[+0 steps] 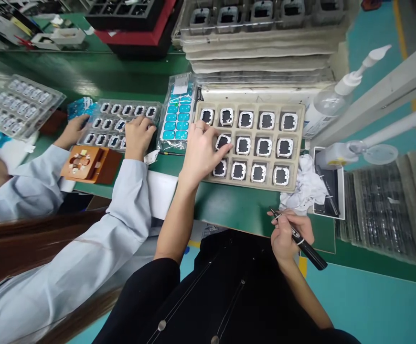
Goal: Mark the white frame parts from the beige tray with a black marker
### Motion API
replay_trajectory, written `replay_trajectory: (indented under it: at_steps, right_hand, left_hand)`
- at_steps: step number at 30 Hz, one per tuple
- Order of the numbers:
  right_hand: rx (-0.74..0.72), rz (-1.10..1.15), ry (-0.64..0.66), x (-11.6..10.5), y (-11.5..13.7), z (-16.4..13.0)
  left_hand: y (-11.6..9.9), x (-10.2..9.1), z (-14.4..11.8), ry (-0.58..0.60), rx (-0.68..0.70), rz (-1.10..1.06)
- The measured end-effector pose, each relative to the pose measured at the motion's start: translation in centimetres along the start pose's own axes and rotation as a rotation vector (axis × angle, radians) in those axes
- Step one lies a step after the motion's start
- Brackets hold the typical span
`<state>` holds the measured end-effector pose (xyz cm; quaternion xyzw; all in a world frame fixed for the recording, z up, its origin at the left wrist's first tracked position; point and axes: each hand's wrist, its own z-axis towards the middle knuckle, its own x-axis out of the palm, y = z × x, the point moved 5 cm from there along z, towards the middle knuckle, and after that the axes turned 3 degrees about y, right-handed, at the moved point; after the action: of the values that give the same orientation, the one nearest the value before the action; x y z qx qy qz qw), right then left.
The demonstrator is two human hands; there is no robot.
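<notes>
A beige compartment tray (250, 100) lies on the green bench in front of me, with white square frames with dark centres in its pockets. My left hand (201, 155) reaches over the tray's left side. Its thumb and fingers close around one white square frame (223, 141) in the middle row, which sits slightly tilted. Part of the tray's left column is hidden under this hand. My right hand (290, 235) is wrapped round a black marker pen (310, 253). The marker's dark tip points up and left, near the bench's front edge, apart from the tray.
A co-worker's hands (138, 136) work at another clear tray (103, 136) on the left, beside an orange fixture (86, 165). Bagged blue pieces (176, 117) lie between trays. Stacked trays (261, 52) stand behind. To the right are a pump bottle (331, 102), crumpled paper (303, 186) and a white box (340, 191).
</notes>
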<state>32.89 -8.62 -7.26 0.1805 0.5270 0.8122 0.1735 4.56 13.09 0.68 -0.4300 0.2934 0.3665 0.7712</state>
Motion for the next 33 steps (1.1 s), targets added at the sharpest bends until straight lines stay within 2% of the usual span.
replay_trajectory:
  at_steps: [3, 6, 9, 11, 13, 16, 19, 22, 25, 29, 33]
  right_hand:
    - [-0.008, 0.003, -0.003, 0.1, 0.1, 0.1]
    - [-0.013, -0.003, -0.011, 0.2, 0.3, 0.1]
    - [-0.006, -0.009, -0.025, 0.4, 0.5, 0.1]
    - [0.006, -0.01, -0.025, 0.5, 0.5, 0.0]
    - [0.016, -0.007, -0.02, 0.5, 0.5, -0.1]
    - [0.017, -0.003, -0.021, 0.5, 0.3, -0.2]
    - [0.018, -0.005, -0.018, 0.6, 0.2, -0.3]
    - [0.01, -0.021, 0.018, 0.8, 0.2, -0.3]
    - [-0.008, -0.059, 0.097, 1.1, 0.5, -0.3]
    - [-0.017, -0.136, 0.194, 1.3, 0.8, -0.3]
    - [-0.05, -0.223, 0.23, 1.5, 1.3, -0.1]
  left_hand:
    - [-0.8, -0.4, -0.1, 0.0, 0.024, -0.062]
    - [-2.6, -1.5, -2.1, -0.019, 0.037, -0.224]
    - [-4.5, -2.3, -5.8, -0.052, -0.144, -0.547]
    - [-6.0, -1.8, -8.7, 0.034, -0.315, -0.816]
    - [-7.8, -0.8, -11.6, 0.177, -0.466, -1.028]
    - [-9.6, 1.0, -15.1, 0.35, -0.657, -1.209]
    - [-10.2, 3.0, -17.4, 0.457, -0.778, -1.324]
    - [-10.3, 4.7, -18.4, 0.492, -0.753, -1.354]
    - [-10.4, 5.6, -18.7, 0.472, -0.64, -1.267]
    - [-11.0, 5.8, -18.8, 0.417, -0.493, -1.164]
    - [-11.1, 5.7, -19.0, 0.387, -0.473, -1.073]
